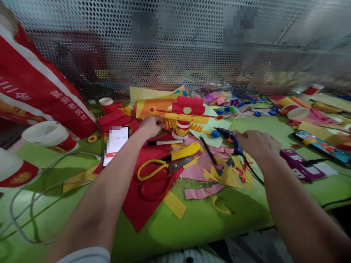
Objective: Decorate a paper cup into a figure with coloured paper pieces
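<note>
A paper-cup figure (181, 129) stands upright mid-table, with a red paper hat (188, 106), a long thin red crosspiece and folded yellow paper arms on both sides. At its left, my left hand (151, 126) has its fingers pinched at the end of the folded yellow paper arm (170, 124). On the right, my right hand (256, 144) is closed at the body of a dark blue glue gun (235, 141), its nozzle pointing toward the figure; the fingertips are partly hidden. Below the figure lie a black-and-white marker (166, 142), a yellow cutter (186, 151) and scissors (153, 171).
Red paper (137, 208), yellow scraps (175, 205) and a black pen (207, 149) lie in front. A phone (116, 144), white cable (16, 219) and paper cups (51, 135) are left. A purple power strip (300, 164) and another phone (323, 146) are right. Perforated metal (178, 54) stands behind.
</note>
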